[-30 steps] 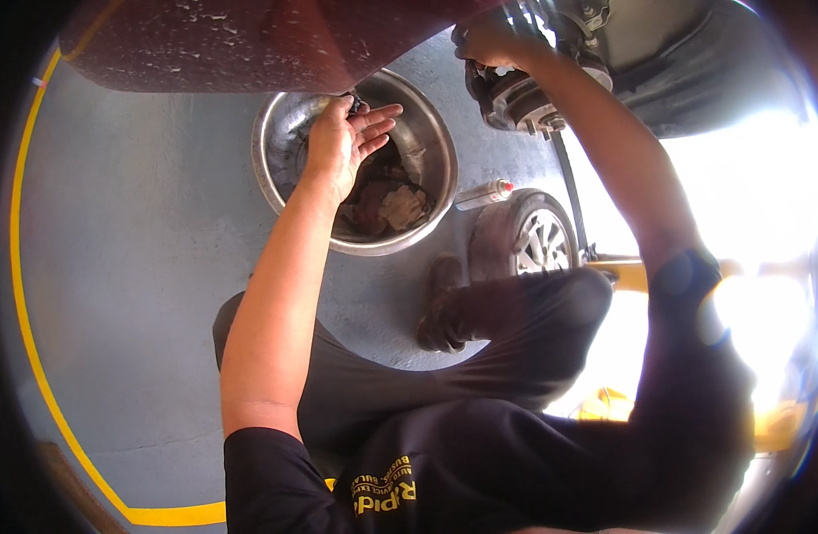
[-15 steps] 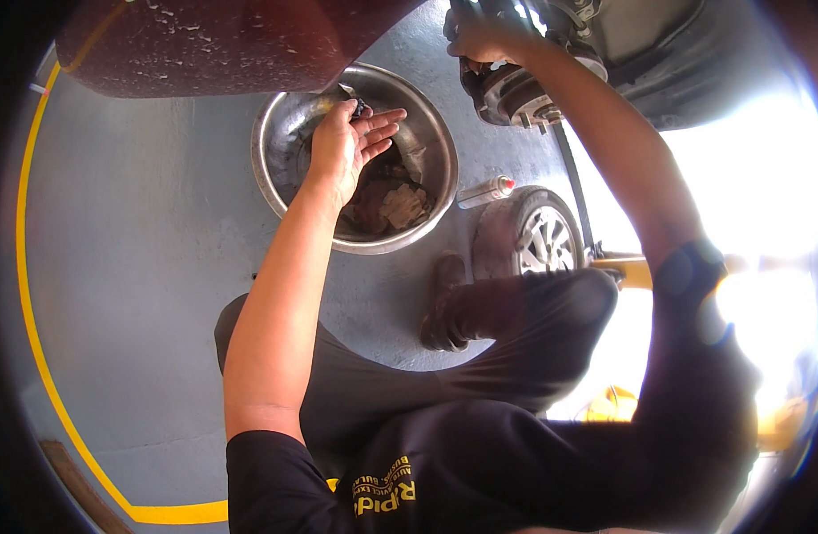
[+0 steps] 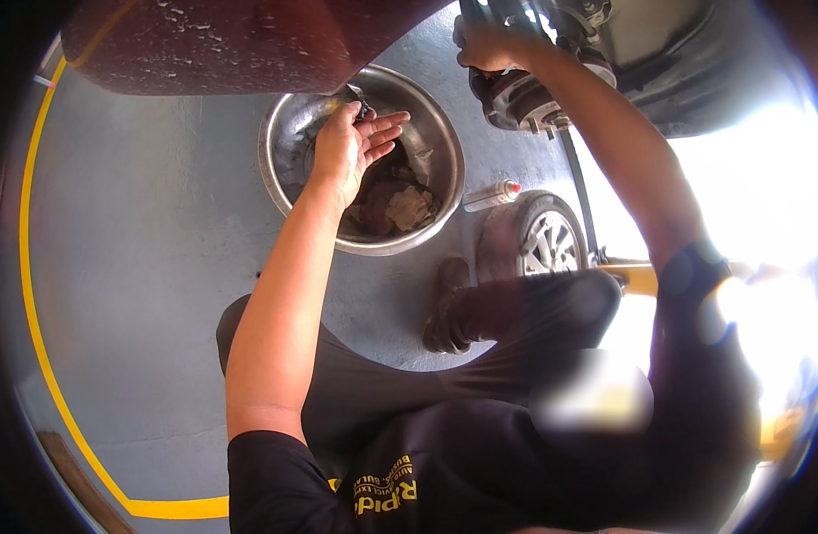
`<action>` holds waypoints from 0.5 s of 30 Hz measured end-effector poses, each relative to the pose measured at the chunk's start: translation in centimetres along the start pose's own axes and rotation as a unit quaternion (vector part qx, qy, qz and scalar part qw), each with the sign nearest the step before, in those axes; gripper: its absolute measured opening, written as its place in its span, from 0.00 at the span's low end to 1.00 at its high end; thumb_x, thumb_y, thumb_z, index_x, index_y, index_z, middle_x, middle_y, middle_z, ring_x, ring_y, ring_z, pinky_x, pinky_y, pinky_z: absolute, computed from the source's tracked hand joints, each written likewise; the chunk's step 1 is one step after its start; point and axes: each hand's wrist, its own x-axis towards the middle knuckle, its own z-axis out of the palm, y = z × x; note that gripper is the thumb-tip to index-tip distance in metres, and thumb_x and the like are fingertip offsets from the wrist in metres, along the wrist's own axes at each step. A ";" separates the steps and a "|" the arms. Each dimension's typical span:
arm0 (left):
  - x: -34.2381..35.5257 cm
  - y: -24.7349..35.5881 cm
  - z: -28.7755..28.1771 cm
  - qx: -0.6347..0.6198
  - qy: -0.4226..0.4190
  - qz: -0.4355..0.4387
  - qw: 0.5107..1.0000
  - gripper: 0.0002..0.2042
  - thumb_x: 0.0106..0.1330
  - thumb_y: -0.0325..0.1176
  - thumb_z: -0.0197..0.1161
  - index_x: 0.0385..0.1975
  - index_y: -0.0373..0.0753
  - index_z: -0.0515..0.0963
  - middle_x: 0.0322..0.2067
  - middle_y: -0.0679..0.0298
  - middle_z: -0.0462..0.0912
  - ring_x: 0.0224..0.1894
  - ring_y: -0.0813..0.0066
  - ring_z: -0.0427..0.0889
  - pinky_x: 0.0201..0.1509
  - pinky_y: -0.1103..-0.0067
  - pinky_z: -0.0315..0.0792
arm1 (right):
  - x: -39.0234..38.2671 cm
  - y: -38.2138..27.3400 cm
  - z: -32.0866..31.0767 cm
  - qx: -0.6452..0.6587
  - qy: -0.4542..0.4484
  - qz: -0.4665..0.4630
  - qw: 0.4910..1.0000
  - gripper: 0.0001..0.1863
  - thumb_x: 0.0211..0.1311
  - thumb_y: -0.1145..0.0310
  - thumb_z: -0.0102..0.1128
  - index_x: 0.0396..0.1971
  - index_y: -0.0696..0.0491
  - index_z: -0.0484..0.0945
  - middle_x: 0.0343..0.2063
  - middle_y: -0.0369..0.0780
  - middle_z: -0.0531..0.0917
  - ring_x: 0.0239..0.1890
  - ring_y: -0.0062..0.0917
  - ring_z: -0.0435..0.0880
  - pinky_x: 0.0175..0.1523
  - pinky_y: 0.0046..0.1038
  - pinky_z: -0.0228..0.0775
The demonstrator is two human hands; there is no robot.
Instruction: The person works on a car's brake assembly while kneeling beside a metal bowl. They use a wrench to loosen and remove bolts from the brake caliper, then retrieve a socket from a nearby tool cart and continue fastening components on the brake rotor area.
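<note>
My left hand (image 3: 342, 151) hovers over a round metal basin (image 3: 453, 156), palm turned up. Its thumb presses a small dark part (image 3: 365, 111) against the hand, while the other fingers stretch out; the part's kind cannot be made out. Crumpled rags (image 3: 409, 207) lie in the basin. Up at the right, my right hand (image 3: 496, 44) is closed round the dark brake caliper (image 3: 482, 84), beside the wheel hub with its bare studs (image 3: 542, 123). The fingertips of this hand are partly hidden.
A dark red car panel (image 3: 222, 49) overhangs the basin's far side. Right of the basin lie a spray can (image 3: 491, 195) with a red nozzle and a removed wheel (image 3: 538, 236). My boot (image 3: 447, 307) is close by. A yellow line (image 3: 35, 329) edges the grey floor.
The whole view has shifted slightly, so everything sits a little farther right. Both hands keep the same pose and hold.
</note>
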 end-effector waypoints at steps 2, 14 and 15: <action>0.1 -0.1 -0.1 0.001 0.000 -0.002 1.000 0.11 0.74 0.41 0.39 0.36 0.42 0.65 0.50 0.46 0.81 0.48 0.65 0.81 0.54 0.72 0.73 | 0.6 0.4 0.4 -0.029 0.018 -0.016 0.999 0.24 0.61 0.65 0.52 0.52 0.65 0.69 0.42 0.54 0.82 0.46 0.45 0.83 0.50 0.45 0.73; 0.5 -0.2 -0.1 0.004 -0.012 -0.014 1.000 0.12 0.74 0.43 0.39 0.38 0.42 0.64 0.50 0.47 0.81 0.49 0.65 0.81 0.54 0.72 0.73 | 4.8 3.5 4.7 -0.309 0.079 -0.104 0.942 0.14 0.59 0.70 0.56 0.41 0.61 0.82 0.47 0.54 0.81 0.51 0.41 0.81 0.54 0.41 0.73; 0.4 -0.1 -0.1 0.005 -0.011 -0.011 1.000 0.12 0.74 0.43 0.39 0.38 0.42 0.64 0.49 0.47 0.81 0.49 0.65 0.81 0.54 0.72 0.73 | 4.7 3.2 4.5 -0.312 0.070 -0.111 0.941 0.13 0.58 0.72 0.57 0.39 0.61 0.83 0.47 0.53 0.81 0.52 0.41 0.81 0.54 0.41 0.73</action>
